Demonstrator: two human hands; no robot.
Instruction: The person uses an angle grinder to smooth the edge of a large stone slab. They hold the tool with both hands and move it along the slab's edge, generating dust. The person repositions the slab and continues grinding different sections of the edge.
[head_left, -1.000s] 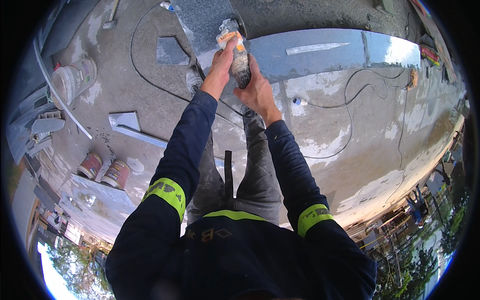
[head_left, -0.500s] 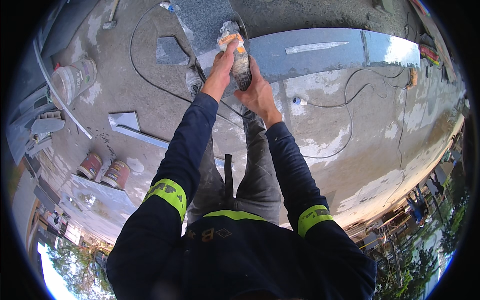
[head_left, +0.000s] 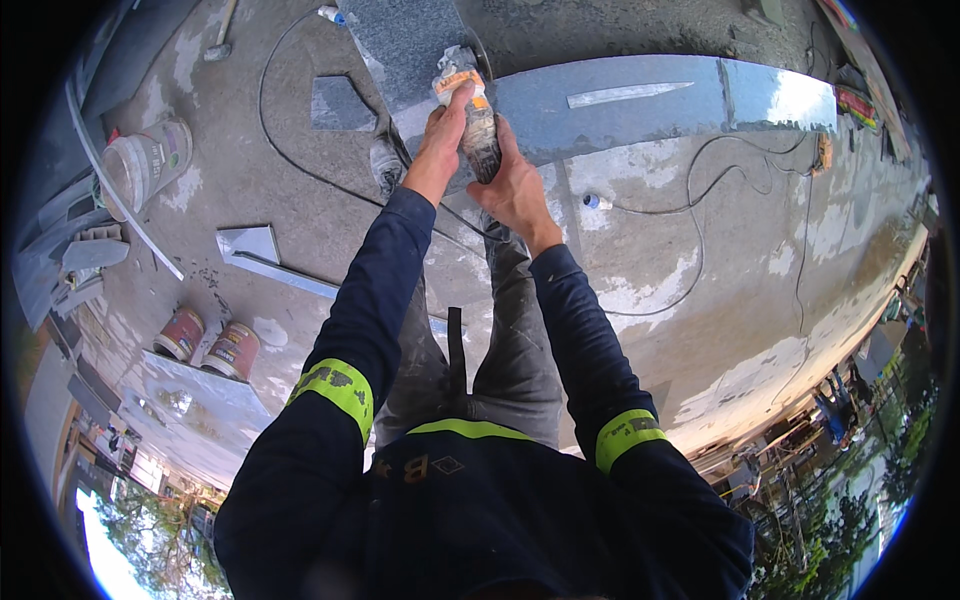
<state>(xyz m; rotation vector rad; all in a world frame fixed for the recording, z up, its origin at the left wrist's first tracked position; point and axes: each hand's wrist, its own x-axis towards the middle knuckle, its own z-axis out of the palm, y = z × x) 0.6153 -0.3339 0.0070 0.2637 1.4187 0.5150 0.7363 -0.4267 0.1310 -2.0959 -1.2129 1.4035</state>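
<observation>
Both my hands grip a dusty angle grinder (head_left: pixel 481 132) with a pale, orange-marked head. My left hand (head_left: pixel 440 138) wraps its front part, and my right hand (head_left: pixel 518 182) holds the rear of the body. The edge of its disc (head_left: pixel 486 62) shows at the right of the head; where the disc meets the stone cannot be made out. Beneath the tool lies a grey speckled stone slab (head_left: pixel 405 45). A longer blue-grey slab (head_left: pixel 640 105) runs off to the right, with a thin pointed offcut (head_left: pixel 630 95) on it.
Black cable (head_left: pixel 300 168) crosses the floor near my feet. Another cable with a blue-white plug (head_left: pixel 597 202) curls at right. Stone offcuts (head_left: pixel 343 103) lie at left, beyond them a white bucket (head_left: pixel 147 165), two reddish buckets (head_left: pixel 232 350) and a hammer (head_left: pixel 218 50).
Almost nothing differs. The grinder and both hands keep their grip and place, while the view has shifted very slightly.
</observation>
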